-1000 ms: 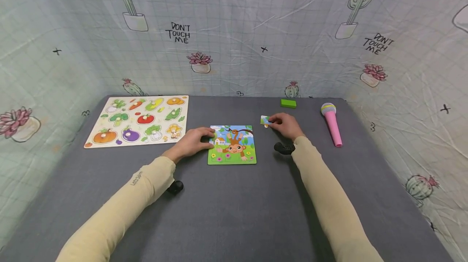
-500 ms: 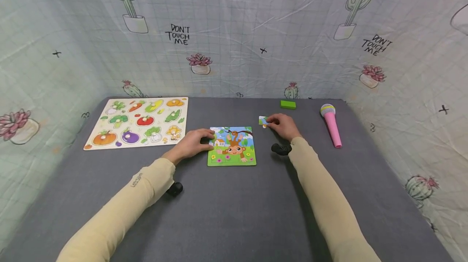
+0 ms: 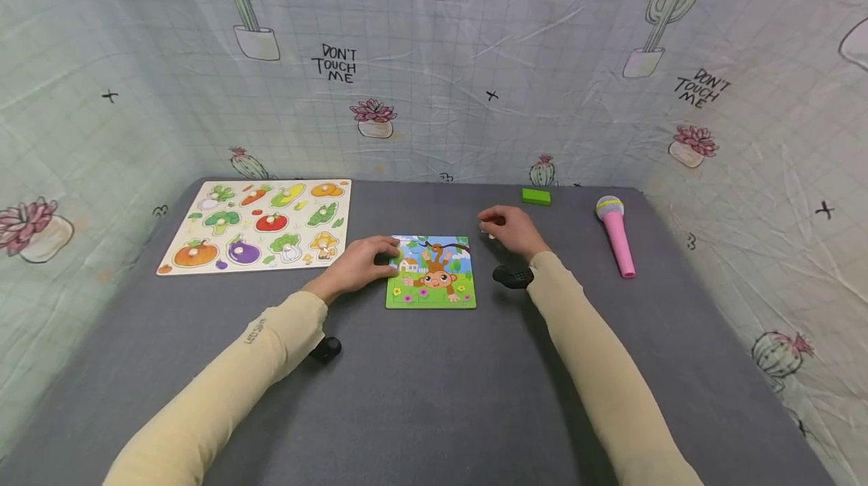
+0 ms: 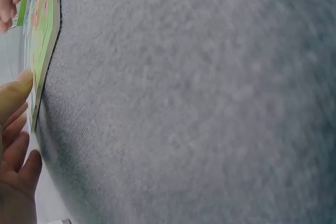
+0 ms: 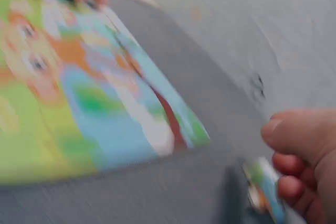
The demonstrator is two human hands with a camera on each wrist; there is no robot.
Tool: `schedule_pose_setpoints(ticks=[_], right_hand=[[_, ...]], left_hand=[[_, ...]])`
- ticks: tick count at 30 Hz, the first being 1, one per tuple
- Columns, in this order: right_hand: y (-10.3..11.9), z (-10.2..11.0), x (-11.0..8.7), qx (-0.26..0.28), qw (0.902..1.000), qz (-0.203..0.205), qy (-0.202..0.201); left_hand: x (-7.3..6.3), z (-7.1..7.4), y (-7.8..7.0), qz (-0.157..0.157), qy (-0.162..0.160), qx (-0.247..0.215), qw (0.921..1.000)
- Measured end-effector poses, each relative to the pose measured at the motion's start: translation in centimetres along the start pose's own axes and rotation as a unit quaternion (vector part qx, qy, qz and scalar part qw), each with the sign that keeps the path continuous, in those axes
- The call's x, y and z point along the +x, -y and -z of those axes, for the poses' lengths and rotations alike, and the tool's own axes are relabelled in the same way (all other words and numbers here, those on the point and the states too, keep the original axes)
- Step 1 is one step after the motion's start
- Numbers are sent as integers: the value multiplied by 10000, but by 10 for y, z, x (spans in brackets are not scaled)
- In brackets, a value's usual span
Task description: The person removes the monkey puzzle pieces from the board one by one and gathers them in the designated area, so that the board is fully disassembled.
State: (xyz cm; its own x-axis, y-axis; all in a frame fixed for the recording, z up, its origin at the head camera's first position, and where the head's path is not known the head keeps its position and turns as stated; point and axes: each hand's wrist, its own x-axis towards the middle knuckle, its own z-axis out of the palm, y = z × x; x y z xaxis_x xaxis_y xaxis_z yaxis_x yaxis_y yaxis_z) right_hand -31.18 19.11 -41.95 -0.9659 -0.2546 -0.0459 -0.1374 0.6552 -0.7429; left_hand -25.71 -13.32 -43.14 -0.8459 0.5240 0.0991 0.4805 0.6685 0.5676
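A square monkey jigsaw puzzle (image 3: 434, 282) lies on the dark table in front of me. My left hand (image 3: 359, 266) rests at its left edge, with thumb and fingertips over the border. In the left wrist view its thumb (image 4: 23, 77) touches the green rim of the board. Right of the puzzle, my right hand (image 3: 513, 230) pinches a small jigsaw piece (image 5: 266, 187). The right wrist view, blurred, has this piece tilted on edge below the thumb. From the head, the fingers hide nearly all of it.
A vegetable peg puzzle board (image 3: 233, 241) lies at the back left. A green block (image 3: 536, 197) sits by the back edge, and a pink toy microphone (image 3: 618, 241) lies to the right. Printed fabric (image 3: 434, 56) walls in the table's back and sides.
My right hand has moved a little left, towards the puzzle. The jigsaw piece, visible earlier in front of its fingertips, is now mostly hidden by them. My left hand stays put.
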Motion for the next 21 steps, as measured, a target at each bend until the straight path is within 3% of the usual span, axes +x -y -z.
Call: schedule_pose_setpoints(ticks=[5,9,17,21], right_hand=[[32,-27,-1,-21,9964,515,676],[45,-50,-3,121,9935,652,930],[55,-70,-1,-143,9933,716,894],[56,-76,-2,-528,9942,479,807]], left_hand=[[2,-2,1,67,-24,-75,9999],[2,-2,0,217,-13,-223,9995],[3,1,-4,396,-20,-349,9986],[4,0,-5,425,10,-324,9986]])
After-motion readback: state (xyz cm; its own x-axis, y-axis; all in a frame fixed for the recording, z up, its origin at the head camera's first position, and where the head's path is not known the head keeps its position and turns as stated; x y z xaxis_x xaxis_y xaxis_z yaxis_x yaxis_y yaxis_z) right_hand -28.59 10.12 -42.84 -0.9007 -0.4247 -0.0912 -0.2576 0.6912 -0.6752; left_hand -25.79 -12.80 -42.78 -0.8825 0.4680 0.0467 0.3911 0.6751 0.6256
